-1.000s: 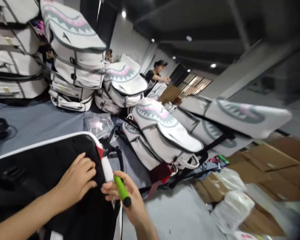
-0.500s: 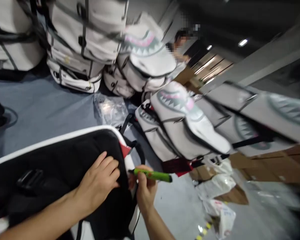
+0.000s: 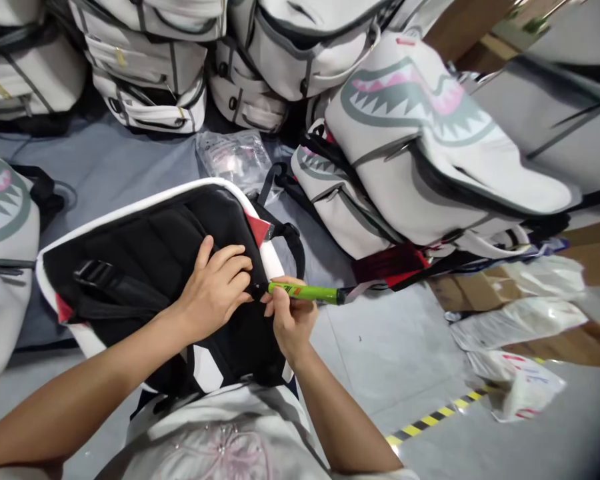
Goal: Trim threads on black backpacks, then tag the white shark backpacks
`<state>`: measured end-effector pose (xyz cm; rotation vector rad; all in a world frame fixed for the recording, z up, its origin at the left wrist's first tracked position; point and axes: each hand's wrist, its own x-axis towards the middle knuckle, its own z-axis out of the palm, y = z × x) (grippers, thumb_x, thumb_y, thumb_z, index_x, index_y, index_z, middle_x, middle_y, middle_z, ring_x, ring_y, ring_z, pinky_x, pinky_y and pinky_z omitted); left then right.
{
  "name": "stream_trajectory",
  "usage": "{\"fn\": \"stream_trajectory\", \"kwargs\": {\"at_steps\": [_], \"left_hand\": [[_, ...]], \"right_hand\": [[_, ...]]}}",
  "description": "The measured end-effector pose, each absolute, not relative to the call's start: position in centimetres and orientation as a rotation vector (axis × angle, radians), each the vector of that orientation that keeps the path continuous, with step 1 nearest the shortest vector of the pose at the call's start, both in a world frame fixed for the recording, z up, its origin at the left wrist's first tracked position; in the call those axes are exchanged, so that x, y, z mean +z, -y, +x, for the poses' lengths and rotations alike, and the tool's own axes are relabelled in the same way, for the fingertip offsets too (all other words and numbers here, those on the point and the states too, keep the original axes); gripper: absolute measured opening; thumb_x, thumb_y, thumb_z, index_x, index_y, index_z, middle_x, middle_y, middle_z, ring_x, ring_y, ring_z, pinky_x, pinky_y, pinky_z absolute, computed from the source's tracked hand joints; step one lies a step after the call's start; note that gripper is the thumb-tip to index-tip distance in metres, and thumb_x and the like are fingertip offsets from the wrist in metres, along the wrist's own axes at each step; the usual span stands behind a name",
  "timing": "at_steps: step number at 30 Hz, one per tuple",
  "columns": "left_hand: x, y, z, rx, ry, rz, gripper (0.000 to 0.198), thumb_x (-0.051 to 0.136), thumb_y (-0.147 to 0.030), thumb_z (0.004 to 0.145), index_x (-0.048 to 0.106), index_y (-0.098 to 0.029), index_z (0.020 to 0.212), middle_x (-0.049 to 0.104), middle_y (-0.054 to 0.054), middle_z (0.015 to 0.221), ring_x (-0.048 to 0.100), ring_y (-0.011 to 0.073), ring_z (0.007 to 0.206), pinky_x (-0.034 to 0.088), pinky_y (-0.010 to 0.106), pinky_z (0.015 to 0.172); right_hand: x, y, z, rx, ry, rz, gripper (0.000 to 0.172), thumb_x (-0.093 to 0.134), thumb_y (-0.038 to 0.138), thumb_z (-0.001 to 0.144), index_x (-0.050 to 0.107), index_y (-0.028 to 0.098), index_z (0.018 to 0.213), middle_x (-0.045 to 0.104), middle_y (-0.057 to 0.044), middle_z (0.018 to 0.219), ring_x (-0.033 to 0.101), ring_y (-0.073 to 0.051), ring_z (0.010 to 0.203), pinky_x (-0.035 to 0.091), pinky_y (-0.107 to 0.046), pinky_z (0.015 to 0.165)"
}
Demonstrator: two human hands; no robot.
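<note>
A backpack (image 3: 160,220) with a black padded back panel and white edging lies back side up against my body. My left hand (image 3: 217,290) rests on the black panel near its right edge, fingers spread over the fabric and slightly bent. Between the thumb and fingers of my right hand (image 3: 294,323) is a green marker (image 3: 305,292), held nearly level. Its tip points left at the border of black panel and white edging; whether it touches I cannot tell. Red triangular tabs (image 3: 257,230) show at the corners, and a black buckle (image 3: 96,272) lies on the panel.
Stacked white backpacks (image 3: 145,67) line the back of the blue-grey covered table (image 3: 130,160). Shark-mouth backpacks (image 3: 415,133) stand to the right. A clear plastic bag (image 3: 237,157) lies behind the panel. Boxes, plastic wrap (image 3: 525,320) and striped tape (image 3: 440,415) are on the floor.
My view has levelled and tipped downward, bringing more of the backpack and my clothing into sight. Both hands keep about the same places on the backpack, the marker still in the right.
</note>
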<state>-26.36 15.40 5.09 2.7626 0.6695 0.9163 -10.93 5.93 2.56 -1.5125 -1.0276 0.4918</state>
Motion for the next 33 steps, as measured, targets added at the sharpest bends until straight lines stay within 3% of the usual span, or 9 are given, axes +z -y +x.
{"fn": "stream_trajectory", "kwargs": {"at_steps": [4,8,13,18,33], "left_hand": [[5.6,-14.1,-25.3,0.906,-0.664,2.821,0.006,0.061,-0.017,0.091,0.065,-0.015,0.088,0.071,0.009,0.114,0.052,0.0343,0.133,0.025,0.068,0.118],[5.2,-13.9,-24.3,0.910,-0.620,2.847,0.007,0.060,-0.015,0.091,0.065,-0.014,0.087,0.072,0.010,0.114,0.049,0.0376,0.136,0.030,0.071,0.116],[4.5,-14.4,-23.4,0.882,-0.614,2.883,0.008,0.059,-0.017,0.091,0.066,-0.015,0.088,0.072,0.010,0.114,0.048,0.0393,0.137,0.031,0.072,0.115],[4.2,-14.6,-23.0,0.881,-0.622,2.901,0.009,0.059,-0.018,0.092,0.067,-0.014,0.087,0.072,0.010,0.113,0.049,0.0397,0.136,0.031,0.072,0.115],[3.4,-14.9,-22.6,0.916,-0.629,2.895,0.010,0.058,-0.019,0.092,0.064,-0.015,0.086,0.073,0.010,0.113,0.050,0.0387,0.135,0.030,0.071,0.116]], "right_hand": [[2.2,-5.5,-10.5,0.385,1.079,-1.543,0.022,0.056,0.040,0.096,0.062,0.020,0.091,0.062,0.004,0.061,0.053,-0.010,0.041,0.047,-0.024,0.045],[1.6,-5.3,-9.2,0.191,1.197,-1.653,0.020,0.057,0.041,0.095,0.061,0.021,0.092,0.065,0.000,0.070,0.061,-0.014,0.054,0.054,-0.030,0.059],[1.1,-5.8,-8.2,0.267,1.178,-1.673,0.027,0.052,0.042,0.097,0.061,0.020,0.085,0.070,-0.006,0.087,0.065,-0.014,0.064,0.054,-0.028,0.062],[0.8,-6.3,-8.0,0.250,1.202,-1.662,0.029,0.052,0.041,0.097,0.061,0.020,0.081,0.070,-0.008,0.087,0.068,-0.017,0.074,0.054,-0.030,0.066],[1.4,-7.1,-7.7,0.356,1.211,-1.637,0.029,0.053,0.043,0.097,0.062,0.020,0.083,0.067,-0.003,0.074,0.063,-0.014,0.056,0.049,-0.027,0.055]]}}
